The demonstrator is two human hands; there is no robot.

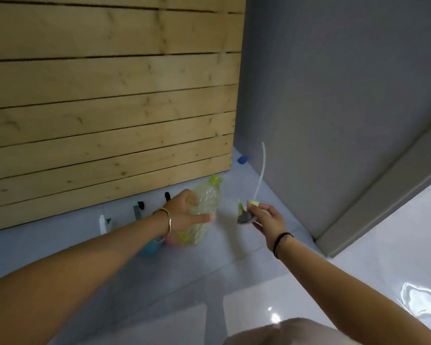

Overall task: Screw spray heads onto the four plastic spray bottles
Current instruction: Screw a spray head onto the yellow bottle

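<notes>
- The left hand [184, 211] is curled round the middle of a clear yellowish bottle [207, 195], which tilts above the floor [184, 282] with its open neck pointing up and away.
- The right hand [269, 220] pinches a grey-and-green spray head [245, 215] just beside the bottle, its white tube [261, 168] sticking upward.
- The step looks like fitting this head: the tube must be turned down into the neck, then the collar twisted on.
- More spray parts [137, 210] stand along the wooden panel [110, 95].
</notes>
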